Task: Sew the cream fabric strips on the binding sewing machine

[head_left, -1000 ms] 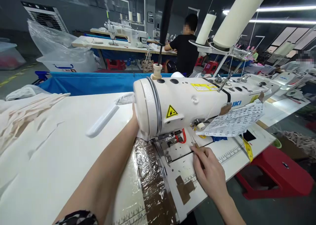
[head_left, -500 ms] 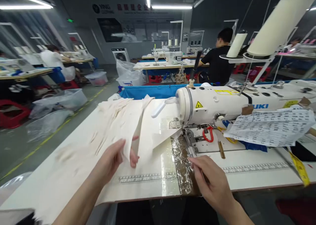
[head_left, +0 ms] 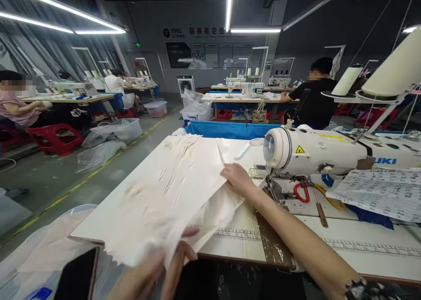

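Cream fabric pieces (head_left: 184, 181) lie layered over the left part of the sewing table, their near edge hanging past the front. My right hand (head_left: 235, 177) reaches across to the far right edge of the top piece, fingers closed on it. At the front edge, my left hand (head_left: 177, 256) is blurred, with a fold of the same fabric lifted between its thumb and fingers. To the right stands a white sewing machine (head_left: 296, 148), its needle area beside a narrow cloth end partly hidden by my right forearm.
Red-handled scissors (head_left: 301, 193), a wooden-handled tool (head_left: 321, 213) and printed sheets (head_left: 381, 192) lie right of the needle area. A phone (head_left: 77, 273) is at the lower left. Thread cones (head_left: 348, 80) stand behind the machine. Several people sit at other tables.
The view has swung left. My right hand has moved from the table front onto the fabric's far edge. My left hand has come down toward the near edge, and the fabric is now spread and lifted there.
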Tool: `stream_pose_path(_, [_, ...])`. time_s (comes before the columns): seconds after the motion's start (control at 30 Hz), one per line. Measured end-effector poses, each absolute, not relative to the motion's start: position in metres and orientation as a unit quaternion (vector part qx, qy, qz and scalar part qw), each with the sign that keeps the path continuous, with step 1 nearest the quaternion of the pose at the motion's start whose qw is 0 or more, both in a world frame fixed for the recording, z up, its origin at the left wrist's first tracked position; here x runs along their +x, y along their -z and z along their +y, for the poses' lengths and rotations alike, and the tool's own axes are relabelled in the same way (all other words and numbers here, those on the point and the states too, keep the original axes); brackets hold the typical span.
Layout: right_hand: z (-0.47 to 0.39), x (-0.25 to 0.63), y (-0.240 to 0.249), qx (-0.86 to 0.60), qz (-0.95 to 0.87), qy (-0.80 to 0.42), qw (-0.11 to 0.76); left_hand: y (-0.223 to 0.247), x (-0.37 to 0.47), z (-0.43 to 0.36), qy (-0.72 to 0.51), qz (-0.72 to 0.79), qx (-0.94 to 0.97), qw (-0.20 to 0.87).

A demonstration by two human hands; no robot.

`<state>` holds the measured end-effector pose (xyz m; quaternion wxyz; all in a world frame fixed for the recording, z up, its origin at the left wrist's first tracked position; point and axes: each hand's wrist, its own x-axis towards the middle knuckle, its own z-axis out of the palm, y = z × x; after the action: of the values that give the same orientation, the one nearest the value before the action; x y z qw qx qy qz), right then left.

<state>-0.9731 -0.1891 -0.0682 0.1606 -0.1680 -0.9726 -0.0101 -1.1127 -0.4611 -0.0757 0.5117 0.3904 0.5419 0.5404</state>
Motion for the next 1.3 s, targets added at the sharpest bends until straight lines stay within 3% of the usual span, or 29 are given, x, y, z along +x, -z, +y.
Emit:
stream_pose_path(0.17, [-0.232, -0.913, 0.057, -0.178, -0.961, 0.051, 0.206, 0.098, -1.123, -0.41, -0.516, 0.607, 0.327, 0.509])
stream_pose_path(0.3, [-0.272, -0.859, 0.037, -0.143, -0.961, 0.018, 0.237, 0.106, -1.145, -0.4, -0.471, 0.688, 0.402, 0.379])
stream_pose_path(0.47, [-0.297, -0.828, 0.025, -0.155, -0.978, -0.068, 0.124, 0.103, -1.195, -0.423, -0.464, 0.757, 0.424, 0.177])
stream_pose_path(0.67, [-0.325, -0.867, 0.046, -0.116, -0.992, -0.035, 0.019, 0.095, -1.228, -0.451, -0.441, 0.8, 0.386, 0.13])
stream_pose_path(0.8, [-0.333, -0.915, 0.046, -0.155, -0.988, -0.007, -0.01, 0.085, -1.18, -0.458, -0.451, 0.802, 0.387, 0.059])
stream_pose_path(0.87, [-0.332, -0.935, 0.038, -0.188, -0.982, 0.005, -0.014, 0.082, -1.132, -0.458, -0.462, 0.769, 0.423, 0.125])
stream_pose_path(1.0, [-0.331, -0.951, 0.018, -0.2, -0.98, -0.005, 0.007, 0.084, -1.053, -0.449, -0.497, 0.644, 0.436, 0.385])
stream_pose_path(1.13, [-0.334, -0.948, 0.012, -0.181, -0.982, -0.02, 0.051, 0.077, -1.045, -0.437, -0.545, 0.589, 0.423, 0.422])
stream_pose_path(1.3, [-0.334, -0.952, 0.007, -0.167, -0.985, 0.0, 0.052, 0.057, -1.073, -0.43, -0.474, 0.619, 0.426, 0.46])
